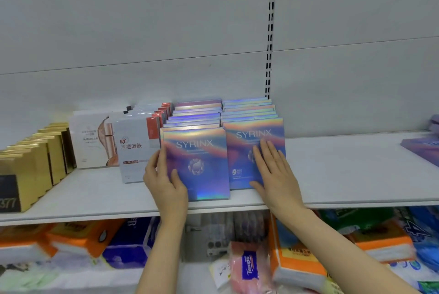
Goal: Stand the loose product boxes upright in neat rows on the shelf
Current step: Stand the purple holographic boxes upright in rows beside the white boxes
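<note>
Retail shelving bay, pale grey, evenly lit.

Back panel (142, 20) plain grey-white sheet with one horizontal seam; slotted black upright (270, 32) running vertically right of centre. White shelf (344, 170) spans the full width, front edge rounded. Lower shelf (185, 277) beneath, partly in shadow, white. Light soft and diffuse, no hard shadows on the panel.

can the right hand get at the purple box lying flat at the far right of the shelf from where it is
Probably yes: the right hand rests flat on a SYRINX box, and only bare shelf lies between it and the flat purple box.
</note>
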